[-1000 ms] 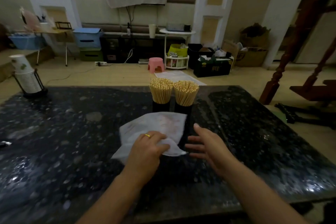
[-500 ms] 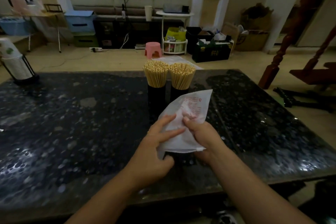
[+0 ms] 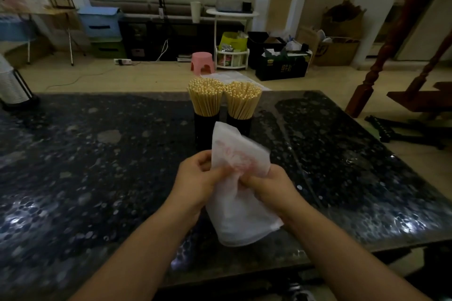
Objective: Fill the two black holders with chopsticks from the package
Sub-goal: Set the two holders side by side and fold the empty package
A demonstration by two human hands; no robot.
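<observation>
Two holders (image 3: 206, 127) stood side by side on desk (image 3: 97, 178), chopsticks (image 3: 206, 98) in them; package (image 3: 234, 178) in front.

Both hands, left (image 3: 195, 179) and right (image 3: 270, 186), meet, fingers apparently curled, pinching.

The bench (image 3: 97, 178) is dark speckled stone, polished and glossy. The package (image 3: 234, 203) is thin, translucent, crinkled plastic. The chopsticks (image 3: 206, 98) look like pale, matt wood.
</observation>
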